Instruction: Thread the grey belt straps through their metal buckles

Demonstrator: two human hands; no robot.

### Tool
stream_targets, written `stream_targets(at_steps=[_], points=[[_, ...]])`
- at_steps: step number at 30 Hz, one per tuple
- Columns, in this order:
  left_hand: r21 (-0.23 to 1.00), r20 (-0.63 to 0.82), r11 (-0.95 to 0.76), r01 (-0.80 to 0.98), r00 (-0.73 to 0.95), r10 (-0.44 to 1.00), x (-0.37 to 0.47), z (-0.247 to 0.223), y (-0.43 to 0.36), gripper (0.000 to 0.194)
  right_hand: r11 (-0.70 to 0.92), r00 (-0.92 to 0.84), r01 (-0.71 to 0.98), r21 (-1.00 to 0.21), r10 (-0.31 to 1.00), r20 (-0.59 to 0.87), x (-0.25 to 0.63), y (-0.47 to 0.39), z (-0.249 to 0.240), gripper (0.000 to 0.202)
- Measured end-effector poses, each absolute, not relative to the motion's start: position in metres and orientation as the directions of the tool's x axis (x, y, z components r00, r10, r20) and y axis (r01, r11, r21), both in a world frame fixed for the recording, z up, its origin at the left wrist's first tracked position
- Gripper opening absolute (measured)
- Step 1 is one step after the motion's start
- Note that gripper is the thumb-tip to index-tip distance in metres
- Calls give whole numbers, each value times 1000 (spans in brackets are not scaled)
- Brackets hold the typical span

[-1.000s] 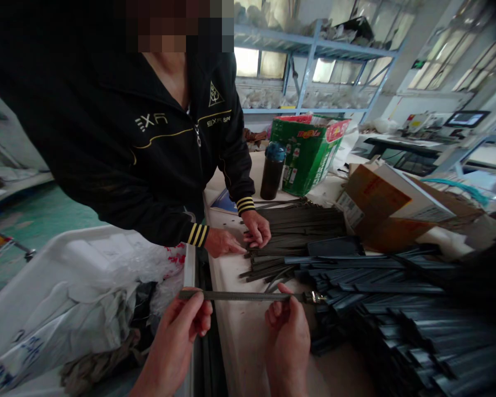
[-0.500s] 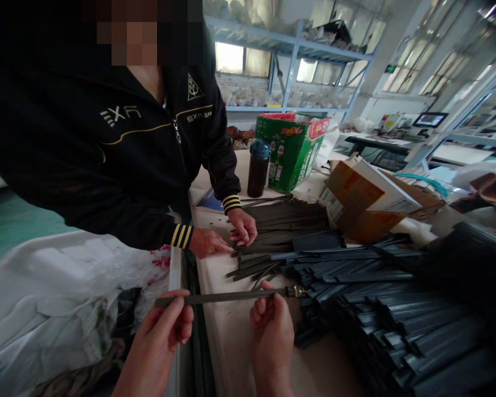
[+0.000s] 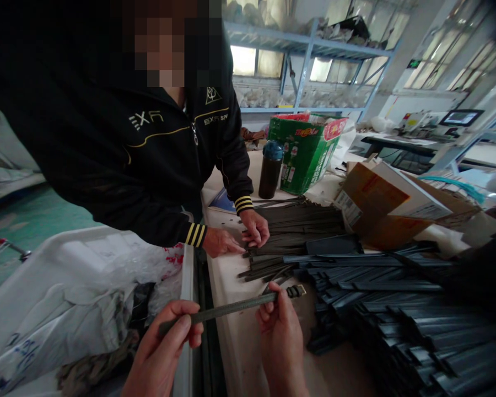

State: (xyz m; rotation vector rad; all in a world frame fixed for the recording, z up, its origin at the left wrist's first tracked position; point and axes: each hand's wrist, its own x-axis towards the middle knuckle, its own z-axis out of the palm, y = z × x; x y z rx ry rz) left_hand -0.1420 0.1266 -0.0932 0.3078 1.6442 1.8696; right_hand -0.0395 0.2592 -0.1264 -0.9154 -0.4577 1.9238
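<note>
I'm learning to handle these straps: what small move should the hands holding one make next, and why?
Perhaps lower the right hand slightly to level the strap. In this view it slants up from the left hand, which pinches it toward one end, to the right hand, which holds it just short of the metal buckle.

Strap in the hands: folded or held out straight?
Held out nearly straight: the strap shows no fold between the left hand and the right hand.

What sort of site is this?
Likely a workshop or small factory: a held strap with a metal end, many dark strips heaped on a worktable, and blue storage shelving behind.
</note>
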Motion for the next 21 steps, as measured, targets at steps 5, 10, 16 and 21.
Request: stream_targets(at_steps=[5,10,16,21], points=[[989,-134,32,-143,-788,601,-140,-96,121,28,-461,-282,-562,-686,887,-365,-38,258,-124,32],[990,-137,99,-97,-789,599,-142,-104,117,28,-458,-264,-529,-715,889,-375,-38,257,-124,32],[986,-162,136,-101,-791,590,-141,-106,116,28,-459,-241,-509,-728,888,-391,-39,257,-128,34],[985,-163,137,-103,-803,574,-136,-99,119,25,-448,-226,-510,-735,894,-388,-39,258,-127,34]])
